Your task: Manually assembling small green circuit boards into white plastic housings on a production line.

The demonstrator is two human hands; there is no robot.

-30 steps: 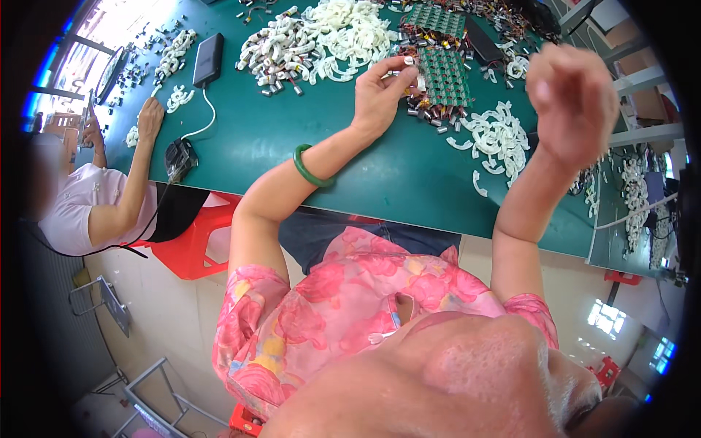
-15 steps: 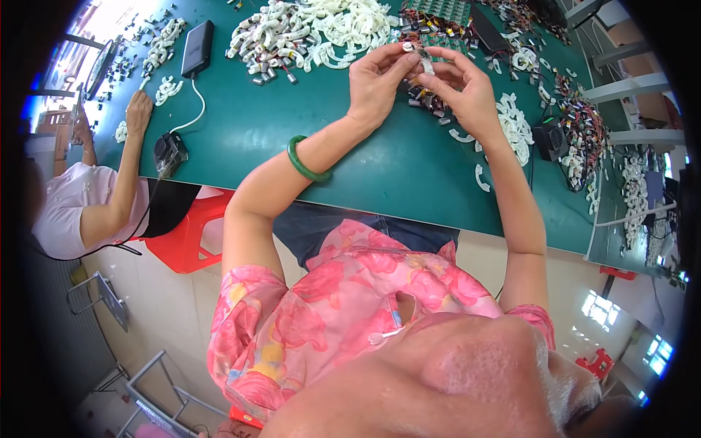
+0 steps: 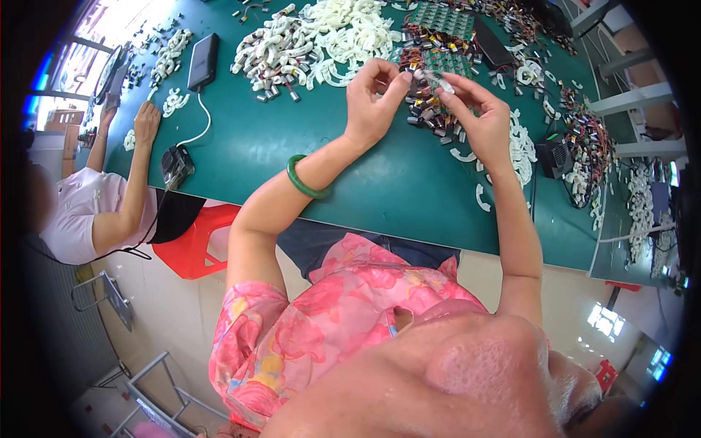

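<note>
Right now I have both hands raised over the green bench (image 3: 350, 175), a little above the middle of the frame. My left hand (image 3: 372, 102) and my right hand (image 3: 478, 120) meet at one small pale part (image 3: 431, 79); the fingers of each are pressed together on it, thumb against forefinger, pinching it from either side. The part is too small for me to say what it is, only that it is whitish and held clear of the bench top, just over the dark cluster of small components (image 3: 431, 117) lying beneath my hands.

As for progress, I judge the work to be somewhere in the middle of a long run. Toward the upper centre of the frame a large heap of white curved pieces (image 3: 343, 33) sits next to a pile of small cylindrical parts (image 3: 274, 62), and more white pieces (image 3: 522, 150) are strewn at the right, beside my right wrist. Green circuit boards (image 3: 438, 22) lie at the top. I cannot tell which heaps are finished and which are waiting, so how much is left stays open; the one piece in my fingers is plainly still being handled, not yet set down.

At the left of the frame another person's hand (image 3: 146, 120) rests on the bench near a dark phone (image 3: 203, 60) with a white cable (image 3: 193, 124).
</note>
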